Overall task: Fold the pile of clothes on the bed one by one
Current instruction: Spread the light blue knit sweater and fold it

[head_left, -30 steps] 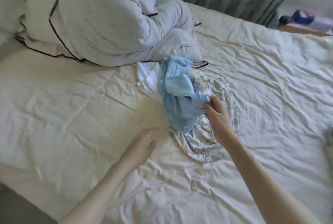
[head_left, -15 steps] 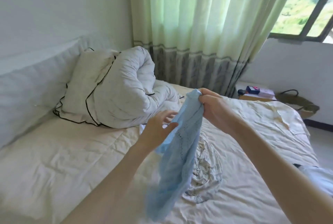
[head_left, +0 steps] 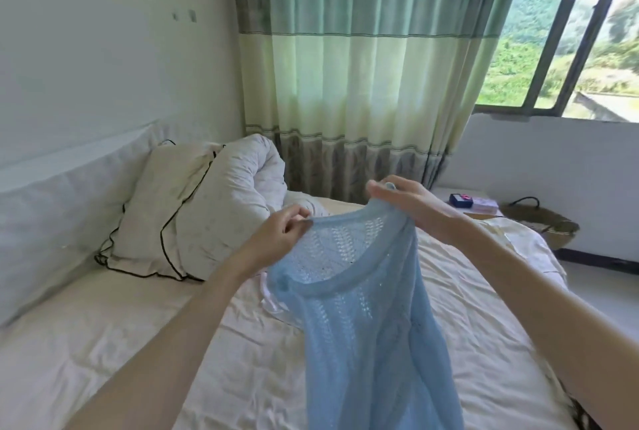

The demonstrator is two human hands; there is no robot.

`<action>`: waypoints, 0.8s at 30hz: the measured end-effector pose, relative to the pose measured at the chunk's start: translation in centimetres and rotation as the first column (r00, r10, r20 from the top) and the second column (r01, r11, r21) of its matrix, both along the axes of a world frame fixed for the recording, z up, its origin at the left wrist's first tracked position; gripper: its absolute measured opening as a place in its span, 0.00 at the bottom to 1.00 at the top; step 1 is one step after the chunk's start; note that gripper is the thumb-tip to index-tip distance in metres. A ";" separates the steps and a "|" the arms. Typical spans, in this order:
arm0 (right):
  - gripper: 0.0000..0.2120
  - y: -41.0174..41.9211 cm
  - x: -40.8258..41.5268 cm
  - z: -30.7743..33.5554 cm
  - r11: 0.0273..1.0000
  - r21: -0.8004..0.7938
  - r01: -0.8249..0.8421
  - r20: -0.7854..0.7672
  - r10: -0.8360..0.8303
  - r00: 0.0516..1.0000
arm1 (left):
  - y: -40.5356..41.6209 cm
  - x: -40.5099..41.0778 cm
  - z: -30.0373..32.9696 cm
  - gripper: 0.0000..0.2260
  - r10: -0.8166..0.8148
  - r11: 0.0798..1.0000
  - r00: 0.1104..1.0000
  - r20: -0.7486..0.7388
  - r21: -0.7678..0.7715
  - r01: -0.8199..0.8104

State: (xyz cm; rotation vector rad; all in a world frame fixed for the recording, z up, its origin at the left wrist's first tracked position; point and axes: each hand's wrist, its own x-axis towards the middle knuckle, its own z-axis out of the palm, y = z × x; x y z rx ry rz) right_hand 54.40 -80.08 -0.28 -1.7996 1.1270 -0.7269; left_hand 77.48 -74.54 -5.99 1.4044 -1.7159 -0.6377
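A bed (head_left: 138, 343) covered in a wrinkled cream sheet. A black-piped pillow (head_left: 162, 219) and rolled white duvet (head_left: 238, 194) lie on it, beyond the left hand (head_left: 276, 236).

Bright daylight bedroom, seen through a wide, bending lens.

Light enters from the window (head_left: 567, 49) at upper right and glows through the striped curtain (head_left: 352, 66), which looks backlit and pale green. The outdoor view is washed out, nearly overexposed. Shadows on the bed (head_left: 103, 343) are soft and shallow, lying in the sheet's creases. Straight lines of window frame and wall bow toward the edges. The near forearms look stretched and slightly soft, perhaps from motion blur. No hard glare shows.
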 end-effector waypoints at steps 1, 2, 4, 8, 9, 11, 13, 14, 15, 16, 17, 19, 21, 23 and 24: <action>0.24 -0.1 -0.1 0.2 0.995 -0.095 -0.011 -0.095 0.002 0.995 | -0.2 0.1 1.2 0.03 -0.024 0.999 0.999 0.038 -0.023 0.025; 0.23 -0.2 -0.3 0.5 0.987 -0.158 -0.026 -0.134 0.004 0.991 | -0.3 0.1 2.3 0.04 -0.055 0.998 0.996 0.064 -0.030 0.057; 0.15 -0.4 -0.7 1.7 0.975 -0.217 -0.045 -0.151 0.012 0.988 | -0.3 0.2 4.2 0.05 -0.113 0.993 0.987 0.118 -0.004 0.114; 0.14 -0.8 -1.6 4.2 0.968 -0.233 -0.089 -0.246 0.030 0.969 | 0.1 0.8 7.8 0.10 -0.076 0.996 0.957 0.279 -0.022 0.086; 0.15 -0.9 -1.5 4.8 0.964 -0.255 -0.068 -0.236 0.007 0.972 | -0.1 1.1 8.9 0.11 -0.031 0.993 0.954 0.297 -0.101 0.064; 0.12 -1.4 -0.8 6.5 0.945 -0.322 0.052 -0.075 -0.080 0.994 | -0.9 1.5 11.7 0.09 0.117 0.954 0.945 0.305 -0.300 -0.022; 0.06 -2.1 -0.2 8.2 0.910 -0.367 0.191 0.154 -0.143 0.978 | -1.7 2.0 13.8 0.05 0.285 0.874 0.919 0.271 -0.467 -0.133; 0.05 -2.4 -0.1 8.8 0.891 -0.384 0.243 0.228 -0.164 0.960 | -2.2 2.4 14.1 0.04 0.348 0.842 0.901 0.258 -0.509 -0.179; 0.06 -2.8 -0.3 9.4 0.870 -0.404 0.282 0.254 -0.189 0.948 | -2.6 2.9 13.9 0.04 0.395 0.823 0.882 0.257 -0.525 -0.216; 0.07 -3.3 -0.8 9.6 0.850 -0.427 0.309 0.248 -0.218 0.944 | -2.9 3.5 13.3 0.04 0.428 0.819 0.863 0.268 -0.519 -0.245; 0.10 -3.7 -1.4 9.6 0.831 -0.448 0.331 0.229 -0.251 0.940 | -3.1 4.3 12.6 0.04 0.454 0.822 0.845 0.283 -0.500 -0.274; 0.11 -4.4 -2.9 9.4 0.796 -0.480 0.368 0.188 -0.316 0.930 | -3.3 5.7 11.4 0.05 0.487 0.827 0.814 0.315 -0.467 -0.314; 0.07 -5.1 -4.0 8.8 0.745 -0.554 0.371 0.081 -0.396 0.915 | -3.3 6.6 10.9 0.07 0.505 0.831 0.786 0.356 -0.446 -0.332; 0.08 -5.6 -5.0 8.3 0.689 -0.651 0.317 -0.060 -0.464 0.884 | -3.3 7.2 11.5 0.05 0.507 0.842 0.786 0.354 -0.399 -0.363; 0.08 -5.7 -5.4 8.2 0.682 -0.676 0.279 -0.121 -0.476 0.871 | -3.3 7.5 12.1 0.05 0.504 0.849 0.803 0.318 -0.355 -0.392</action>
